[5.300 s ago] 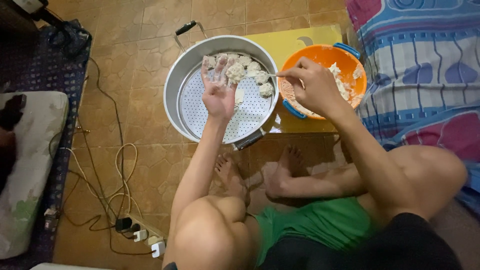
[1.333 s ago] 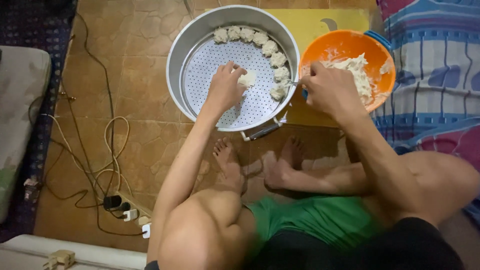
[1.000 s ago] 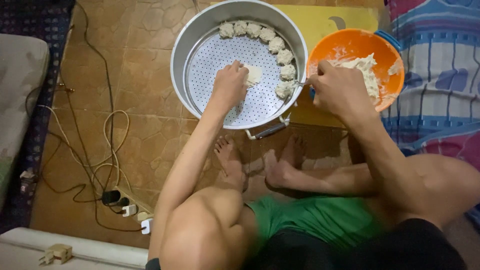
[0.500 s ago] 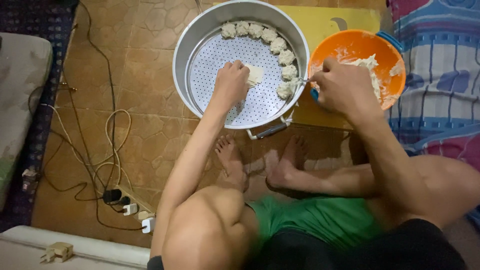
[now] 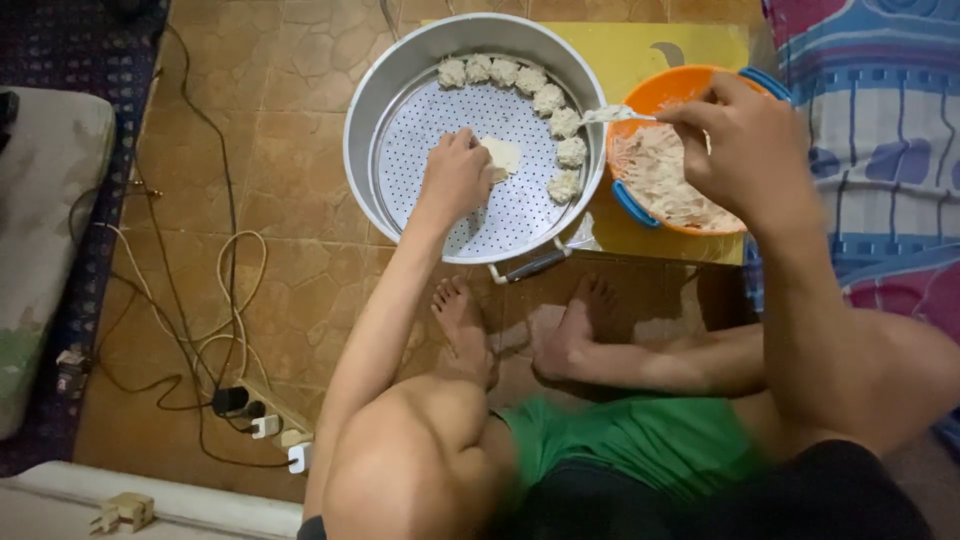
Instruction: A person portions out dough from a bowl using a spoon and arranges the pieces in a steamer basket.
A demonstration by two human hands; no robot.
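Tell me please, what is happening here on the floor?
A person sits on the tiled floor making dumplings. The left hand holds a flat wrapper over the perforated steamer tray. The right hand holds a spoon loaded with filling, just above the rim of the orange bowl. Seven finished dumplings line the tray's far-right edge.

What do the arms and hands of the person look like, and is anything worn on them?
Both arms are bare, with no sleeves visible. The left hand and the right hand wear no gloves; no ring, watch or bracelet can be seen. Lower in the view the person wears something green, with dark cloth beneath it.
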